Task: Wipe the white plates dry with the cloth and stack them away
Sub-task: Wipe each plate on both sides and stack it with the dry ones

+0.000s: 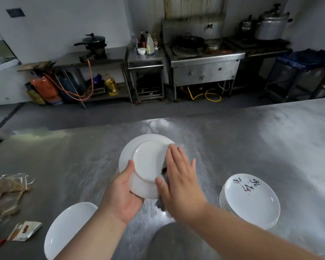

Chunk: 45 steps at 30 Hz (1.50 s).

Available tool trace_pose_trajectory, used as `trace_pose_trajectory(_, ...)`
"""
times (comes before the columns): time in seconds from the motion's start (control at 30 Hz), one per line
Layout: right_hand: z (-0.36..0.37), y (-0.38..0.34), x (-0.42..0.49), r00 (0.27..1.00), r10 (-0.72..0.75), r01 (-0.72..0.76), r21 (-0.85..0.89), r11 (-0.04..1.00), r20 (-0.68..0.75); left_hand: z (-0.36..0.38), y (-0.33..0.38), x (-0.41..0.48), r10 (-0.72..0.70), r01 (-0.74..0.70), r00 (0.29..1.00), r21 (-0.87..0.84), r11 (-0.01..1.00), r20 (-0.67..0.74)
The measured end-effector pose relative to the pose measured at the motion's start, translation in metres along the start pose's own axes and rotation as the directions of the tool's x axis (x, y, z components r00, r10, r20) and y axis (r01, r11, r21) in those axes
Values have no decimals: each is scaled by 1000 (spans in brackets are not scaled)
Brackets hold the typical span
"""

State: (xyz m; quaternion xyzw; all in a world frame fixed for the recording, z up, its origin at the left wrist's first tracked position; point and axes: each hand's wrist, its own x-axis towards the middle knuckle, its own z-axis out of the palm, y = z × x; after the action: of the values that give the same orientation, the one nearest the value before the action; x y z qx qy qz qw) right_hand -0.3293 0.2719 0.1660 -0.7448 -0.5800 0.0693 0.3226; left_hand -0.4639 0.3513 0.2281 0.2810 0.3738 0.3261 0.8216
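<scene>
In the head view, your left hand (122, 196) has its grip closed on a white plate (148, 162). The thumb is hooked over the near rim onto the base, and the fingers are hidden behind. The plate is tilted over the bench (233, 147) with its underside turned toward you.

Your right hand (180, 181) lies flat against the plate's right edge. Its fingers are straight and the grip is fully spread, curled round nothing. A dark cloth (161, 203) shows under that palm, between hand and plate.

Well to the right of the right grip, a stack (251, 201) of white plates sits on the bench, the top one marked with dark characters. Below the left grip, beside your forearm, lies a lone plate (69, 228). A packet (24, 230) lies further left.
</scene>
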Motion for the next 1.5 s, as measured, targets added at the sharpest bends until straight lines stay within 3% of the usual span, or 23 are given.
trace_pose_trajectory(0.17,-24,3,37,988,24,-9,97,995,-153,15,6,3,52,-52,999,-23,998,-7)
trace_pose_trajectory(0.33,10,-15,-8,970,25,-15,41,999,-242,26,-5,3,-36,36,999,-13,999,11)
trace_pose_trajectory(0.47,-25,6,24,963,168,-109,269,957,-208,26,-3,1,28,-23,997,-59,998,77)
trace_pose_trajectory(0.6,-45,17,41,968,177,-90,409,908,-180,31,4,3,46,-49,994,27,998,95)
trace_pose_trajectory(0.77,-56,31,48,969,204,-114,484,868,-138,25,10,5,-116,113,977,24,993,179)
trace_pose_trajectory(0.87,-65,35,48,994,99,-66,444,893,-52,16,8,11,-195,187,951,57,981,242)
trace_pose_trajectory(1.0,-69,35,37,992,123,-125,366,922,28,16,-5,18,-159,142,968,99,985,196)
trace_pose_trajectory(1.1,-53,21,3,986,164,-162,230,960,10,29,-23,18,-65,61,995,52,997,82)
trace_pose_trajectory(1.23,-26,9,-43,978,209,-208,78,975,-7,54,-46,9,-123,122,992,46,991,14)
trace_pose_trajectory(1.37,-56,52,-19,953,300,-287,186,940,-45,72,-56,10,-94,95,995,-34,995,21)
trace_pose_trajectory(1.43,-68,64,-13,932,336,-295,253,921,-137,81,-60,12,-86,88,995,-27,996,57)
trace_pose_trajectory(1.5,-65,59,-23,952,287,-273,127,954,-108,91,-68,12,-117,116,989,18,993,89)
